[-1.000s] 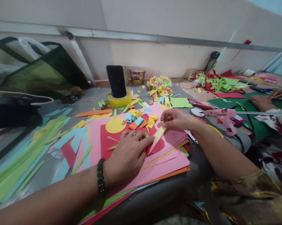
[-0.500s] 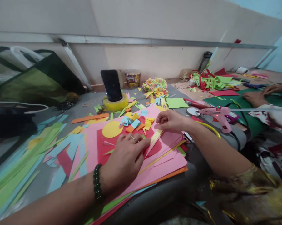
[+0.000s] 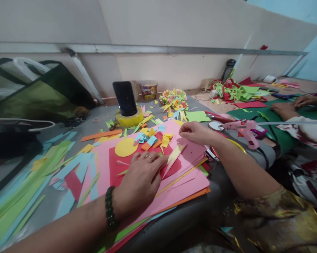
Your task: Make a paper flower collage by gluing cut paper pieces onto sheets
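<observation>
My left hand (image 3: 141, 179), with a dark green bead bracelet and a ring, lies palm down on red paper (image 3: 116, 163) over stacked pink sheets (image 3: 186, 189). Its fingers reach forward, and the index fingertip touches the near part of a pale yellow paper strip (image 3: 176, 154). Just beyond the strip's far end hovers my right hand (image 3: 193, 133), fingers curled in and apart from the strip; nothing shows between them. A yellow paper circle (image 3: 126, 147) and several small folded paper pieces (image 3: 152, 140) lie ahead of my left hand.
A phone (image 3: 125, 98) leans in a yellow tape roll (image 3: 130, 118). Behind are a snack cup (image 3: 148, 90) and a paper flower ball (image 3: 174, 99). Right: a pink glue gun (image 3: 246, 130) and another person's hands (image 3: 286, 110) on green material. Left: coloured paper strips (image 3: 42, 175).
My right hand has drawn back from the pale yellow strip's far end, slightly up and right. The strip lies a little more open to view; my left hand stays on the paper.
</observation>
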A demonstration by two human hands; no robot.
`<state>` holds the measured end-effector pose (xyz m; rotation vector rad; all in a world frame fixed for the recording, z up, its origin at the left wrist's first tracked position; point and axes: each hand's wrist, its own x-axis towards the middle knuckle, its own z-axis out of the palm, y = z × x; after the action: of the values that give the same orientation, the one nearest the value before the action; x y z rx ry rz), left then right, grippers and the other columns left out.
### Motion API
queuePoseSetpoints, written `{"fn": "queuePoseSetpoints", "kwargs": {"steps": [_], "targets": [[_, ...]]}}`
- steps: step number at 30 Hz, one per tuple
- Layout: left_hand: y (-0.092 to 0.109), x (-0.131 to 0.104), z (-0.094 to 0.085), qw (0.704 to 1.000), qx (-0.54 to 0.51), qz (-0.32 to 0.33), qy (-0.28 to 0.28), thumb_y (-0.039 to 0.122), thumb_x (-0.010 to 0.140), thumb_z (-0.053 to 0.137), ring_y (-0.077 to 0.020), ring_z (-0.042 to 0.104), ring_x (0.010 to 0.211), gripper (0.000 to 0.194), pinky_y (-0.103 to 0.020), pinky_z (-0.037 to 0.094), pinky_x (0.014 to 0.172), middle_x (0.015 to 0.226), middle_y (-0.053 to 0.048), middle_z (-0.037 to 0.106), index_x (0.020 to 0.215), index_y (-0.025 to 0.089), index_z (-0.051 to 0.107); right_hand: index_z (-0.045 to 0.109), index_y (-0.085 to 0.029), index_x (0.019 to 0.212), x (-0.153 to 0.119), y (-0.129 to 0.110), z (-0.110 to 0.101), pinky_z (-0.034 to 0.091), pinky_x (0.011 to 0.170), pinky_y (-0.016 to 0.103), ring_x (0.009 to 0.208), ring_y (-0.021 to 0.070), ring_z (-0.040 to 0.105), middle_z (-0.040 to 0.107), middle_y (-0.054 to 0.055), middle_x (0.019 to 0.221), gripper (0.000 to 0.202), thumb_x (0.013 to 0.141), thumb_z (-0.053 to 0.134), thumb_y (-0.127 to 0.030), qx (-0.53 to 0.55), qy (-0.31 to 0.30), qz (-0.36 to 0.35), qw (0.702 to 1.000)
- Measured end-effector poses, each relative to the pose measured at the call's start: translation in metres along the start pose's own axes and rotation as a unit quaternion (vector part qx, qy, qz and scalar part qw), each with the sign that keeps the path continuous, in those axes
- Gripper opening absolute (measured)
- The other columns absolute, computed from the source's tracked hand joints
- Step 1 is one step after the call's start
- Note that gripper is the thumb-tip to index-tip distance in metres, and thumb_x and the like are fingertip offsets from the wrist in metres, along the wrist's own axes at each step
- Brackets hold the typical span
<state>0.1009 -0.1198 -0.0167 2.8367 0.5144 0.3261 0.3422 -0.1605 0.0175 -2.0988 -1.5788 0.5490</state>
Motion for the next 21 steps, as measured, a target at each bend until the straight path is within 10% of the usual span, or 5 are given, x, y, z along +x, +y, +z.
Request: {"fn": "queuePoseSetpoints", "kwargs": {"steps": [6, 11, 21], "targets": [[0.001, 0.0, -0.001, 1.0, 0.005, -0.004, -0.003, 0.017, 0.091, 0.037, -0.0262, 0.059, 0.094, 0.036, -0.044, 0.04, 0.089, 0.104, -0.009, 0.068, 0.115, 0.021, 0.064, 0.065, -0.018, 0.068, 0.003, 0.005, 0.001, 0.033, 0.054, 0.026, 0.064, 0.0155, 0.055, 0.068, 0.005, 0.072, 0.026, 0.085, 0.059, -0.037, -0.119, -0.061, 0.03, 0.991], [0.001, 0.0, -0.001, 1.0, 0.005, -0.008, -0.008, 0.017, 0.092, 0.038, -0.0265, 0.059, 0.095, 0.036, -0.044, 0.041, 0.088, 0.102, -0.009, 0.068, 0.116, 0.021, 0.064, 0.069, -0.018, 0.076, 0.009, 0.011, 0.01, 0.038, 0.058, 0.024, 0.069, 0.0158, 0.059, 0.072, 0.005, 0.077, 0.011, 0.081, 0.063, -0.025, -0.077, -0.093, -0.015, 0.993], [0.0, 0.002, -0.004, 0.998, -0.027, -0.051, -0.016, 0.019, 0.094, 0.038, -0.0256, 0.06, 0.095, 0.031, -0.045, 0.043, 0.09, 0.1, -0.008, 0.068, 0.112, 0.021, 0.063, 0.056, -0.018, 0.069, 0.007, 0.002, 0.007, 0.034, 0.061, 0.025, 0.063, 0.0128, 0.046, 0.054, -0.001, 0.065, 0.022, 0.087, 0.05, -0.028, -0.015, -0.029, -0.075, 0.997]]}}
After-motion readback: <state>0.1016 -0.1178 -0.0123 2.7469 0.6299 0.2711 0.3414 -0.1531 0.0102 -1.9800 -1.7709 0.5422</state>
